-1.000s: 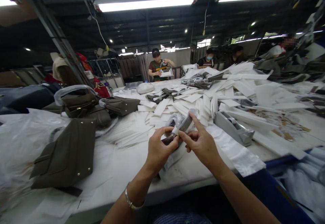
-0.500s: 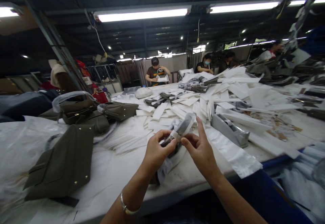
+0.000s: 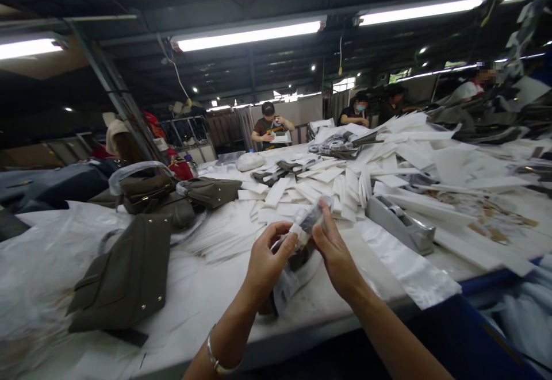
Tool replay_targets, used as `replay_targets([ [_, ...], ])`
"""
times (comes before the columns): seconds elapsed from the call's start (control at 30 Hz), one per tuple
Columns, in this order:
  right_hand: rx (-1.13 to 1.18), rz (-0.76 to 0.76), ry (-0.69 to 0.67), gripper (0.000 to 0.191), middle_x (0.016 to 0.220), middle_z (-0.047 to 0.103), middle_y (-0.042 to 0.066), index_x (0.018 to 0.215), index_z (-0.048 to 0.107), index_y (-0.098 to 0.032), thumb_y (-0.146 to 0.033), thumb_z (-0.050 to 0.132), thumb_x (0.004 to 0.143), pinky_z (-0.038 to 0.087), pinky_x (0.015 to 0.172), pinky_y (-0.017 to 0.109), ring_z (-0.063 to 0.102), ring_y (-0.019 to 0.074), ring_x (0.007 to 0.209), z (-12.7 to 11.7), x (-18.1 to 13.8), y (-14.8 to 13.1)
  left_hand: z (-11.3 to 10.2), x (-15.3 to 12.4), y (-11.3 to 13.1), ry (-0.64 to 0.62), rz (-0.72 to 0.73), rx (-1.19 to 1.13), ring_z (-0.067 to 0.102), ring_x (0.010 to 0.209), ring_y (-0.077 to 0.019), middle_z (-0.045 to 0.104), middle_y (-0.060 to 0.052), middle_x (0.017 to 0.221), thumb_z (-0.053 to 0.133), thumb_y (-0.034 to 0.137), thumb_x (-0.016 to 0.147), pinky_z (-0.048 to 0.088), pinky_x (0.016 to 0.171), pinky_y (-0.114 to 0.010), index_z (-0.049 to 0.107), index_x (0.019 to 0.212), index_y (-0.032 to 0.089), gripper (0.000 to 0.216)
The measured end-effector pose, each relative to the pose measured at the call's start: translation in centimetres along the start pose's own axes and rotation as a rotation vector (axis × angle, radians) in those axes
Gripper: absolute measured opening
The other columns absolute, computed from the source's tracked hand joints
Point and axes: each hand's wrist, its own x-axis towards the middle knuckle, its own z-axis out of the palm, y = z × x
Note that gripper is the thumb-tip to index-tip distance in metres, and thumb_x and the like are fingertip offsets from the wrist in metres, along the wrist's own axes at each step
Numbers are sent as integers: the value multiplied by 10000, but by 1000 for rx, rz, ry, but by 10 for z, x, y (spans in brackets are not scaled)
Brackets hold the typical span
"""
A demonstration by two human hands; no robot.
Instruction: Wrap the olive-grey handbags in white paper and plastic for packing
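Both hands hold a dark bag strap (image 3: 304, 226) wrapped in cloudy, see-through plastic, above the table's front edge. My left hand (image 3: 268, 253) pinches it from the left between thumb and fingers. My right hand (image 3: 338, 250) grips its upper right end, thumb and forefinger pressed against the wrapping. The strap's lower part hangs below my hands toward the tabletop; its far end is partly hidden. To the right of my right hand stands a grey tape dispenser (image 3: 399, 225), beside a strip of white plastic film (image 3: 411, 268).
Olive-brown handbags (image 3: 125, 271) lie at the left near crumpled clear plastic (image 3: 38, 271). White foam sheets (image 3: 276, 190) are heaped across the table (image 3: 207, 311). A co-worker (image 3: 269, 127) works across the table; others sit further right.
My right hand's raised forefinger has come down onto the strap's upper end. My left hand keeps its pinch. The whole view has shifted slightly, moving things rightward in the picture.
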Motion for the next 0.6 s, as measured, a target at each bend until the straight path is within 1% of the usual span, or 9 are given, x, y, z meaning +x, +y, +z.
replay_targets([
  [0.07, -27, -18, -8, 838, 1173, 720, 65, 1602, 73, -280, -554, 530, 955, 492, 1033, 463, 671, 253, 1119, -15, -4, 7, -14, -3, -7, 53, 61, 62, 603, 1203, -256, 618, -110, 1330, 604, 492, 920, 483, 1015, -371, 596, 1257, 212, 438],
  [0.13, -125, -12, 89, 860, 1050, 756, 52, 1596, 116, -263, -544, 582, 929, 467, 1051, 492, 698, 259, 1055, -35, -10, 23, -32, -12, -19, 78, 117, 148, 474, 1365, -278, 489, -119, 1491, 616, 493, 911, 406, 1113, -422, 492, 1400, 240, 564],
  [0.23, -307, 118, 174, 689, 984, 771, 69, 1492, 410, -234, -568, 575, 912, 500, 1003, 510, 723, 292, 986, -68, -26, 64, -52, -36, -48, 31, 55, 219, 385, 1436, -308, 422, -145, 1547, 671, 519, 861, 337, 1161, -491, 294, 1537, 256, 817],
  [0.3, -402, 205, 148, 543, 961, 778, 72, 1339, 586, -245, -573, 561, 906, 547, 941, 504, 737, 311, 947, -86, -40, 97, -52, -55, -70, 3, -69, 207, 419, 1414, -326, 443, -157, 1531, 743, 523, 792, 353, 1151, -503, 222, 1563, 257, 968],
  [0.33, -444, 220, 127, 482, 950, 781, 64, 1283, 629, -268, -561, 557, 908, 569, 905, 500, 744, 315, 923, -93, -47, 113, -48, -63, -81, 4, -129, 197, 469, 1376, -336, 482, -158, 1501, 793, 515, 738, 395, 1124, -495, 246, 1554, 256, 1016],
  [0.4, -527, 189, 98, 390, 938, 785, 44, 1212, 675, -319, -536, 553, 912, 606, 832, 493, 752, 321, 884, -101, -61, 142, -35, -74, -100, 57, -248, 139, 629, 1186, -336, 629, -143, 1329, 824, 525, 684, 540, 961, -451, 415, 1458, 230, 923],
  [0.47, -612, 106, 77, 337, 972, 785, 35, 1164, 699, -335, -511, 554, 917, 625, 805, 472, 752, 315, 898, -105, -71, 163, -21, -77, -115, 184, -367, 44, 714, 852, -283, 725, -81, 999, 813, 573, 664, 601, 692, -371, 595, 1224, 185, 716],
  [0.53, -689, 9, 62, 315, 1043, 777, 38, 1141, 711, -309, -479, 550, 930, 630, 827, 423, 747, 290, 948, -108, -77, 176, -13, -71, -123, 319, -429, -59, 621, 564, -181, 639, 13, 684, 823, 594, 631, 527, 502, -280, 635, 937, 163, 561],
  [0.6, -750, -86, 43, 304, 1089, 768, 45, 1129, 718, -276, -444, 539, 949, 626, 843, 359, 746, 256, 968, -110, -79, 185, -12, -61, -126, 414, -436, -166, 461, 418, -99, 484, 83, 522, 849, 573, 605, 412, 405, -218, 575, 776, 172, 514],
])
